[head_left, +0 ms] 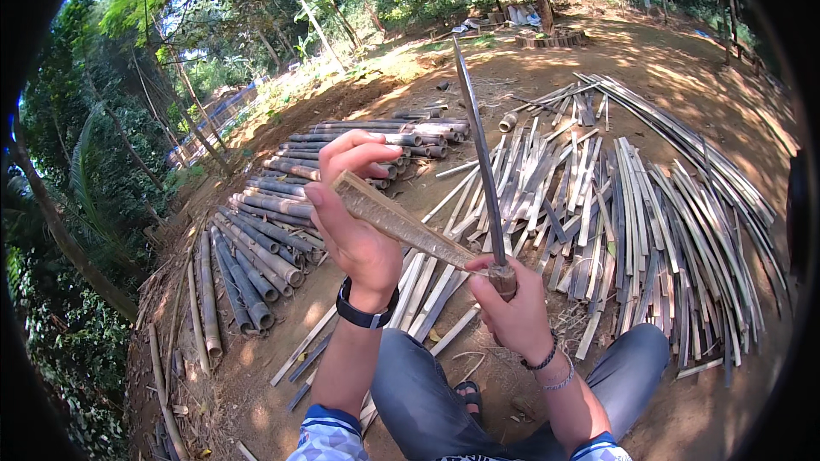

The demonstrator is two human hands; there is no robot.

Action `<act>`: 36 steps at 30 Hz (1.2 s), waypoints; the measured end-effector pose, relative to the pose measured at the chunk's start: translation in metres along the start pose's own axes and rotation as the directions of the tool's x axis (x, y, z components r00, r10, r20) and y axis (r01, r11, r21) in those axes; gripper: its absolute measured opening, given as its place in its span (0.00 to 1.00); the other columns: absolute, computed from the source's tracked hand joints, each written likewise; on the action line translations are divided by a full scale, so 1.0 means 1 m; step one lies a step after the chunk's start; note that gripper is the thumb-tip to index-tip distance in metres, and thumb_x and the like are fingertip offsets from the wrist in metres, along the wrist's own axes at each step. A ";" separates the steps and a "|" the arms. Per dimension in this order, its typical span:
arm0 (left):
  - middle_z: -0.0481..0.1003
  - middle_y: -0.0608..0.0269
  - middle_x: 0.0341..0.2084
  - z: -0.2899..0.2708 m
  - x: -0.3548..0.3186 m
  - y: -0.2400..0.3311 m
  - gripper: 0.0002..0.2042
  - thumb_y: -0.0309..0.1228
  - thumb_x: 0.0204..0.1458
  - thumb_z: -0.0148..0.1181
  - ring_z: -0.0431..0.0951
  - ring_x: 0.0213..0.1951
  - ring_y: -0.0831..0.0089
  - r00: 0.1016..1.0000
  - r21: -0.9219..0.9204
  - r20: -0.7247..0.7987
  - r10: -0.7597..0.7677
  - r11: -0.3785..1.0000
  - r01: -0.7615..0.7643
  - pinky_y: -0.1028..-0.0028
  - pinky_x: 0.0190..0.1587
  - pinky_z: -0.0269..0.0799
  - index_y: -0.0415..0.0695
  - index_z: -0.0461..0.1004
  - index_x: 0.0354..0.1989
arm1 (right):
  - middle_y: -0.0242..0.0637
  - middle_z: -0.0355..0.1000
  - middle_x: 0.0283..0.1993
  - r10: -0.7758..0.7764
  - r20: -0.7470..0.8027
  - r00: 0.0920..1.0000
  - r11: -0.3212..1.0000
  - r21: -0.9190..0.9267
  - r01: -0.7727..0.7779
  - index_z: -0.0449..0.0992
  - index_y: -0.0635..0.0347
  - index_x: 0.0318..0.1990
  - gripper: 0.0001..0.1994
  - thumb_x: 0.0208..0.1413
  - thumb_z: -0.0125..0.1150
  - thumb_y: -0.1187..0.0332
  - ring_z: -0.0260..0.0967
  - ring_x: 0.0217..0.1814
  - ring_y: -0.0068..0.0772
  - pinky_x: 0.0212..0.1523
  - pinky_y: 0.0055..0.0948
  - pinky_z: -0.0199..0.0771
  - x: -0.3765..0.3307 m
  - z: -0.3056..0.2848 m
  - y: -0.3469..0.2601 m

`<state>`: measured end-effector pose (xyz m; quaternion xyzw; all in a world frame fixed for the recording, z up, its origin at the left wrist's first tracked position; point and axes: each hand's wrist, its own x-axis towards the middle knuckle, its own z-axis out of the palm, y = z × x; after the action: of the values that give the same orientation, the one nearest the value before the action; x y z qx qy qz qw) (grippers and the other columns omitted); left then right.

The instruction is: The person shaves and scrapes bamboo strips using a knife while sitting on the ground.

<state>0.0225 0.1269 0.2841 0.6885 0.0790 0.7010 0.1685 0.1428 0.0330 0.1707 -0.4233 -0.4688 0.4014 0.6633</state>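
My right hand (514, 303) is closed round the short brown handle of a machete (483, 149), its long dark blade pointing up and away. A tapered piece of wood (401, 224) slants between my hands. Its narrow end meets the fingers of my right hand beside the handle; its broad end lies by my left hand. My left hand (359, 222) is raised, thumb and fingers apart and bent. Whether the palm touches the wood cannot be made out.
Split bamboo strips (641, 230) are spread ahead and to the right, some close to my knees (427, 401). Cut bamboo poles (273, 265) lie in heaps at the left. Bare soil (666, 51) stretches behind them, with trees (77, 154) along the left side.
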 end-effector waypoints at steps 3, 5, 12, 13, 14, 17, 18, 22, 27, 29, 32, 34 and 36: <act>0.68 0.59 0.44 0.007 0.007 -0.008 0.22 0.49 0.63 0.32 0.66 0.44 0.73 0.998 -0.187 -0.059 -0.020 0.982 0.008 0.74 0.46 0.61 0.44 0.67 0.40 | 0.22 0.64 0.18 0.057 0.034 0.998 0.998 0.011 -0.058 0.73 0.65 0.40 0.15 0.58 0.59 0.60 0.59 0.18 0.09 0.19 0.16 0.55 -0.047 -0.026 0.006; 0.67 0.59 0.45 0.016 0.008 -0.008 0.17 0.46 0.62 0.37 0.66 0.46 0.72 0.996 -0.223 -0.087 0.009 0.975 -0.028 0.73 0.47 0.61 0.45 0.64 0.44 | 0.25 0.67 0.17 0.078 0.051 0.996 0.997 -0.009 -0.078 0.74 0.65 0.39 0.16 0.58 0.57 0.58 0.63 0.17 0.14 0.18 0.19 0.60 -0.078 -0.034 0.017; 0.66 0.57 0.53 0.018 0.001 0.000 0.21 0.46 0.59 0.38 0.64 0.55 0.68 0.978 -0.162 -0.198 -0.063 0.986 0.031 0.69 0.52 0.59 0.43 0.62 0.53 | 0.38 0.65 0.13 0.059 0.200 0.978 0.971 -0.240 -0.009 0.74 0.63 0.42 0.18 0.57 0.57 0.55 0.71 0.15 0.32 0.20 0.29 0.67 -0.125 -0.014 0.017; 0.66 0.57 0.53 0.017 0.001 -0.001 0.21 0.46 0.59 0.38 0.64 0.55 0.68 0.980 -0.175 -0.191 -0.063 0.984 0.029 0.69 0.52 0.59 0.43 0.62 0.53 | 0.39 0.65 0.12 0.061 0.214 0.975 0.972 -0.237 -0.009 0.73 0.64 0.41 0.18 0.57 0.57 0.55 0.71 0.16 0.35 0.20 0.30 0.67 -0.123 -0.011 0.016; 0.66 0.56 0.54 0.015 0.001 0.000 0.21 0.46 0.59 0.37 0.64 0.55 0.68 0.982 -0.184 -0.181 -0.062 0.983 0.028 0.69 0.52 0.59 0.43 0.62 0.53 | 0.40 0.65 0.12 0.064 0.230 0.971 0.973 -0.229 -0.010 0.73 0.65 0.41 0.18 0.57 0.58 0.55 0.71 0.16 0.37 0.20 0.31 0.67 -0.120 -0.008 0.013; 0.65 0.56 0.55 0.009 0.001 0.002 0.23 0.46 0.59 0.35 0.63 0.56 0.68 0.990 -0.131 -0.127 -0.068 0.990 0.051 0.69 0.52 0.59 0.42 0.62 0.53 | 0.44 0.65 0.13 0.015 0.235 0.972 0.967 -0.252 0.047 0.71 0.71 0.40 0.20 0.56 0.58 0.56 0.70 0.17 0.45 0.20 0.35 0.67 -0.119 0.004 0.019; 0.65 0.56 0.55 0.009 0.000 0.003 0.23 0.46 0.59 0.35 0.63 0.56 0.68 0.992 -0.061 -0.108 -0.064 0.996 0.058 0.69 0.52 0.59 0.42 0.63 0.53 | 0.44 0.66 0.13 0.043 0.259 0.965 0.969 -0.247 0.023 0.71 0.72 0.40 0.21 0.56 0.58 0.56 0.70 0.17 0.46 0.20 0.35 0.67 -0.116 0.006 0.015; 0.60 0.58 0.62 0.003 0.006 0.005 0.29 0.48 0.58 0.33 0.59 0.62 0.70 0.995 -0.143 -0.044 -0.084 0.987 0.077 0.69 0.53 0.59 0.40 0.62 0.60 | 0.46 0.66 0.14 0.018 0.222 0.975 0.986 -0.167 0.020 0.70 0.73 0.40 0.21 0.57 0.57 0.56 0.71 0.17 0.46 0.20 0.36 0.66 -0.116 0.011 0.029; 0.53 0.63 0.68 -0.006 0.008 0.003 0.32 0.50 0.57 0.32 0.51 0.67 0.72 0.998 -0.066 0.035 -0.047 0.997 0.049 0.72 0.56 0.53 0.42 0.59 0.65 | 0.47 0.67 0.14 0.098 0.330 0.939 0.986 -0.161 -0.046 0.69 0.73 0.38 0.21 0.58 0.57 0.57 0.70 0.16 0.46 0.19 0.36 0.65 -0.112 -0.002 0.007; 0.51 0.63 0.69 -0.005 0.009 0.009 0.30 0.48 0.58 0.31 0.48 0.69 0.70 0.998 0.075 0.063 0.002 0.997 -0.006 0.70 0.60 0.48 0.42 0.60 0.64 | 0.47 0.67 0.14 0.076 0.343 0.936 0.989 -0.142 -0.029 0.69 0.73 0.38 0.21 0.58 0.56 0.57 0.70 0.16 0.45 0.19 0.36 0.65 -0.114 -0.001 0.005; 0.51 0.64 0.69 0.000 0.006 0.012 0.29 0.44 0.59 0.31 0.47 0.70 0.67 0.997 0.191 0.043 0.058 0.979 -0.065 0.66 0.65 0.41 0.41 0.63 0.63 | 0.46 0.66 0.14 0.056 0.315 0.948 0.994 -0.112 -0.022 0.69 0.72 0.37 0.19 0.59 0.56 0.58 0.69 0.15 0.44 0.19 0.35 0.65 -0.120 0.004 0.008; 0.51 0.63 0.69 -0.004 0.008 0.011 0.29 0.44 0.59 0.31 0.48 0.69 0.67 0.996 0.198 0.038 0.082 0.976 -0.088 0.65 0.66 0.40 0.40 0.63 0.63 | 0.46 0.67 0.14 0.082 0.319 0.944 0.995 -0.085 -0.057 0.69 0.72 0.37 0.19 0.59 0.56 0.58 0.70 0.16 0.45 0.19 0.36 0.65 -0.122 0.005 0.011; 0.51 0.63 0.69 -0.006 0.008 0.010 0.29 0.45 0.59 0.32 0.48 0.69 0.67 0.995 0.212 0.040 0.092 0.972 -0.099 0.65 0.66 0.39 0.40 0.63 0.63 | 0.47 0.67 0.14 0.100 0.323 0.941 0.993 -0.086 -0.076 0.70 0.72 0.37 0.19 0.59 0.56 0.58 0.70 0.16 0.45 0.19 0.36 0.65 -0.123 0.004 0.012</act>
<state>0.0154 0.1209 0.2945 0.7161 0.1181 0.6853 0.0609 0.1074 -0.0768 0.1253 -0.3951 -0.5668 0.4780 0.5423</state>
